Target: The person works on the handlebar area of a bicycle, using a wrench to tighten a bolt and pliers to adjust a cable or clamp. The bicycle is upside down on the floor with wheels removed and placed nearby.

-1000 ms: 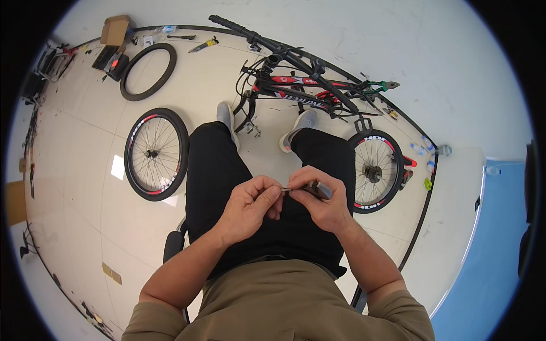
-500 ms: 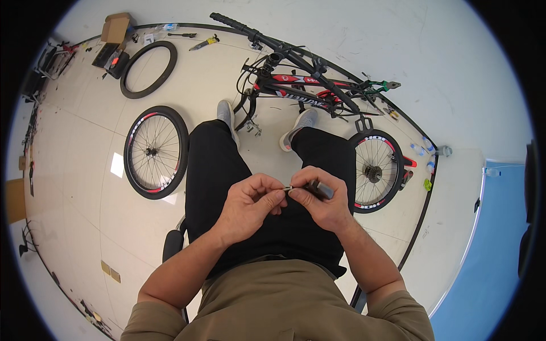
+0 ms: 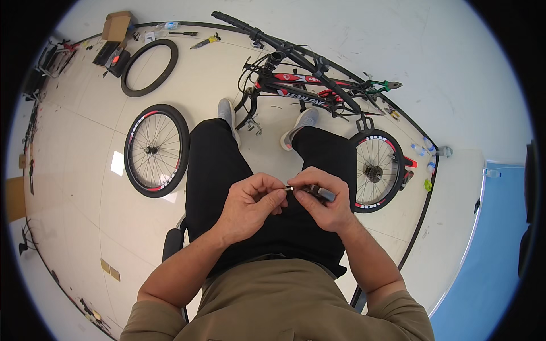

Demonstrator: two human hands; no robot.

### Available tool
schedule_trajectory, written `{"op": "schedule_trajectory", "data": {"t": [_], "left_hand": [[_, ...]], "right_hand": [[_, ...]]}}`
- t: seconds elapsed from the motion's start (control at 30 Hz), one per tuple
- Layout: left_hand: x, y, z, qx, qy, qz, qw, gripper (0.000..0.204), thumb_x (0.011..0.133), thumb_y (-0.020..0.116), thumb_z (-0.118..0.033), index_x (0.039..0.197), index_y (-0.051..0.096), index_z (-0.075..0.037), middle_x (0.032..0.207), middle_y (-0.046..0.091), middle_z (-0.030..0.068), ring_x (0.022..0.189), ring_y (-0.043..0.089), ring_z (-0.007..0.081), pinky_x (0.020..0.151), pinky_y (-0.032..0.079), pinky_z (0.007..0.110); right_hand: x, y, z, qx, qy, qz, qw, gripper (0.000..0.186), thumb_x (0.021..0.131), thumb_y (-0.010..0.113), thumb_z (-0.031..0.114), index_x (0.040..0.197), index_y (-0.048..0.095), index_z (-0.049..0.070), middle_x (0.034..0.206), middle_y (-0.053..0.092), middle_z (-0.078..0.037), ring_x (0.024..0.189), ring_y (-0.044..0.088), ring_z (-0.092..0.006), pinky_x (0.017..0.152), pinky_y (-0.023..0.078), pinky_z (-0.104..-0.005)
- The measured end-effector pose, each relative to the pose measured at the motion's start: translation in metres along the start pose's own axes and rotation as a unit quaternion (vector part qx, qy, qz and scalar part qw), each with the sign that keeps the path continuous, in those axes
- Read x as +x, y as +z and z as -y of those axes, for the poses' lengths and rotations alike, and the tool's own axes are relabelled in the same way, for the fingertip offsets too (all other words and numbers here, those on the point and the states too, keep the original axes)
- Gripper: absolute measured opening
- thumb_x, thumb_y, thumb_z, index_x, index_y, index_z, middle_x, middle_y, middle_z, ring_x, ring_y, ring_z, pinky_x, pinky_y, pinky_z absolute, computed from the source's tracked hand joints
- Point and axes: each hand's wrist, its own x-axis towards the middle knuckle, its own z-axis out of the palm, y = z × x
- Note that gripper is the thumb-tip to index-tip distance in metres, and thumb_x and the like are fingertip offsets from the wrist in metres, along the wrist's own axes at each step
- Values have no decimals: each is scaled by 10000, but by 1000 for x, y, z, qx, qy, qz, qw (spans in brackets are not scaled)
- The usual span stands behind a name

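Observation:
Over my lap, my left hand [image 3: 254,206] pinches a small metal part [image 3: 289,188] between thumb and index finger. Its kind is too small to make out. My right hand [image 3: 323,200] is closed around a dark, grey-ended metal piece [image 3: 325,194] that lies along its fingers; I cannot tell what kind it is. The fingertips of both hands nearly meet at the small part. My black trousers lie beneath them.
Ahead lies a black and red bicycle frame [image 3: 298,94] with handlebar and green-handled pliers [image 3: 387,86]. A wheel [image 3: 156,152] is at left, a bare tire [image 3: 149,68] beyond it, and a wheel with sprockets [image 3: 372,174] at right. An open cardboard box [image 3: 115,26] stands far left.
My right fingertips have drawn slightly away from the left ones, so more of the small metal part shows. My left hand has barely moved.

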Motion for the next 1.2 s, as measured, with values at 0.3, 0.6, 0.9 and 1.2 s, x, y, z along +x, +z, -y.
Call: {"op": "schedule_trajectory", "data": {"t": [0.3, 0.6, 0.9, 1.2], "left_hand": [[0, -2, 1, -9, -4, -3, 1000, 102, 1002, 616, -99, 1029, 619, -1, 848, 680, 56, 713, 617, 102, 662, 503, 232], [3, -3, 4, -26, -4, 1, 1000, 91, 1011, 588, -74, 1041, 625, 3, 854, 683, 65, 722, 619, 114, 682, 519, 249], [3, -2, 6, -43, -22, 2, 999, 91, 1003, 600, -74, 1040, 635, 1, 856, 688, 68, 718, 618, 114, 686, 518, 250], [0, 2, 11, 89, 28, -40, 995, 77, 984, 626, -60, 1034, 649, -7, 846, 680, 29, 751, 605, 79, 682, 508, 231]], "right_hand": [[0, -1, 0, 6, 22, -8, 1000, 240, 828, 549, -121, 1005, 660, -3, 912, 653, -75, 820, 621, -133, 725, 493, -266], [-1, 2, 2, 23, 37, -3, 999, 225, 826, 540, -121, 983, 648, -2, 910, 642, -64, 809, 605, -118, 723, 485, -256], [-1, 4, 4, 41, 48, -13, 998, 251, 838, 569, -104, 1049, 667, -10, 914, 632, -55, 801, 574, -94, 713, 462, -244], [-1, 11, -1, 11, 80, -51, 995, 140, 906, 745, 87, 996, 678, 4, 848, 656, -18, 745, 559, -54, 658, 457, -216]]}}
